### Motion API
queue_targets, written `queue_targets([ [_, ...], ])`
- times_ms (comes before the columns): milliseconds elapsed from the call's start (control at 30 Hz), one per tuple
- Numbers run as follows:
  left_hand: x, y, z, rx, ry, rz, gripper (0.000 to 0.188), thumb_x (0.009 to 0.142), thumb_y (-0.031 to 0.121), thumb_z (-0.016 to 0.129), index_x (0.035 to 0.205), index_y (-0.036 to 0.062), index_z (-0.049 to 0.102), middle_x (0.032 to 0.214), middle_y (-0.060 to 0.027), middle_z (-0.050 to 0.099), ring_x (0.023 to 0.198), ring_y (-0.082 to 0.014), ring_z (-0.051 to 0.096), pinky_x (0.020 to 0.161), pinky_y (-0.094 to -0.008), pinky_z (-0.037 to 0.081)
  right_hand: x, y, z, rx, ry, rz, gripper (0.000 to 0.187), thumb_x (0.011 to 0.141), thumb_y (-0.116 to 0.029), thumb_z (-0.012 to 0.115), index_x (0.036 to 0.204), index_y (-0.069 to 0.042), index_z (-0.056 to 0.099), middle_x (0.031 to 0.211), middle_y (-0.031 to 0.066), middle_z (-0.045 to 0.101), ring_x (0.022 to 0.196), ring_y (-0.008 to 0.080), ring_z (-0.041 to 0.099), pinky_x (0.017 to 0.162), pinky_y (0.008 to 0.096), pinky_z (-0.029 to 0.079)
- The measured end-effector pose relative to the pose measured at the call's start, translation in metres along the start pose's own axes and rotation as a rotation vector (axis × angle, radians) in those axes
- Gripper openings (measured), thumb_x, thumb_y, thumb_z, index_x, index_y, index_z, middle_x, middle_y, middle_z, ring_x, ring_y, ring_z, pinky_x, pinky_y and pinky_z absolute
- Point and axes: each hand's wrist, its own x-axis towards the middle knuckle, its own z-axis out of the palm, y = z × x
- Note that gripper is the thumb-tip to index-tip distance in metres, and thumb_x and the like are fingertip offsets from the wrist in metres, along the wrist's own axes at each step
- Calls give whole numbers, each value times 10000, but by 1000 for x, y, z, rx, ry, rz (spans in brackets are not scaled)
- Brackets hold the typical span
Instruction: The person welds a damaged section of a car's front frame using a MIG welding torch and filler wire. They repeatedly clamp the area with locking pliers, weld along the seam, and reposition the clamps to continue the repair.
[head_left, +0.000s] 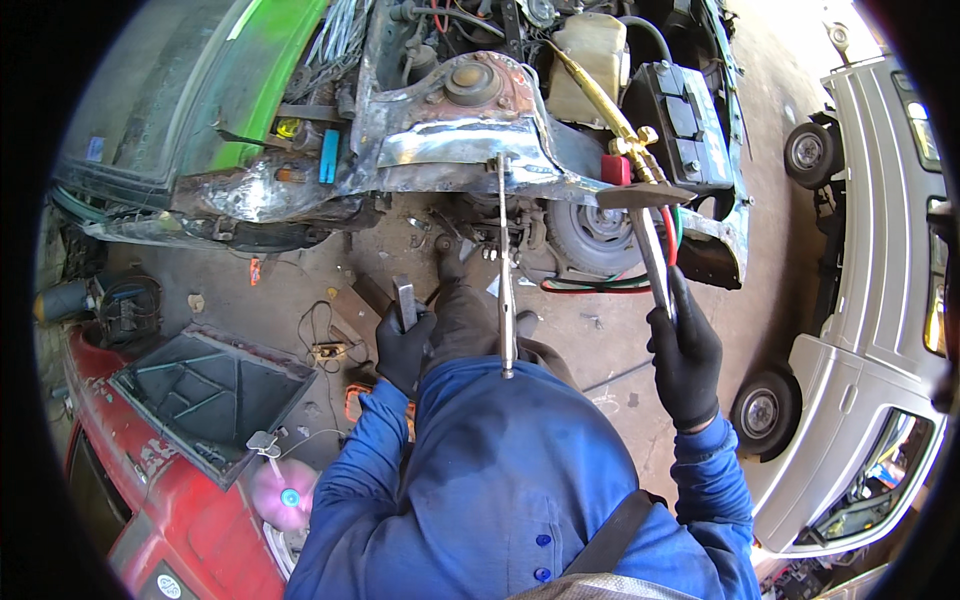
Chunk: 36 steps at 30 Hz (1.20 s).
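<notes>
A body hammer (645, 197) with a long pointed head is upright in my right hand (688, 352); the gloved fingers wrap its metal handle. In my left hand (404, 352), also gloved, is a flat metal bar (404, 302), its end sticking up past the fingers. Between my hands a long thin metal rod tool (505, 275) reaches from the car's inner wing panel (455, 150) back to my blue overalls. The panel is bare, shiny and scorched in places. Just beyond the hammer head lies a brass gas torch (605, 97) with red and green hoses.
A black battery (685, 130) and a cream plastic tank (588, 65) sit in the engine bay. A wheel (592, 238) is below the panel. To the left are a red car body (165, 480), a dark panel (215, 395) and a pink bottle (283, 493); a silver van (870, 250) stands right.
</notes>
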Motion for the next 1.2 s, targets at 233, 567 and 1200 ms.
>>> queue_targets([
  [233, 8, 48, -19, 83, 64, 123, 258, 939, 111, 835, 1132, 63, 672, 851, -5, 658, 645, -83, 587, 532, -263, 477, 46, -68, 13, -191, 50, -429, 495, 1036, -9, 661, 1524, 35, 595, 1232, 241, 734, 1028, 293, 729, 914, 375, 572],
  [567, 44, 97, -76, 242, 3, 283, 305, 939, 167, 850, 1164, 28, 699, 1025, -45, 753, 896, -128, 673, 803, -336, 556, 204, -189, 106, -604, 20, -822, 408, 1012, -174, 723, 1415, -236, 710, 1110, 160, 741, 929, 357, 761, 748, 490, 592],
  [1200, 64, 143, -120, 182, -55, 77, 326, 962, 195, 851, 1130, 38, 620, 906, -17, 668, 714, -86, 591, 603, -272, 480, 319, -268, 251, -1106, 90, -1136, 195, 942, -227, 675, 1033, -133, 820, 1002, 111, 767, 935, 326, 759, 789, 483, 583],
])
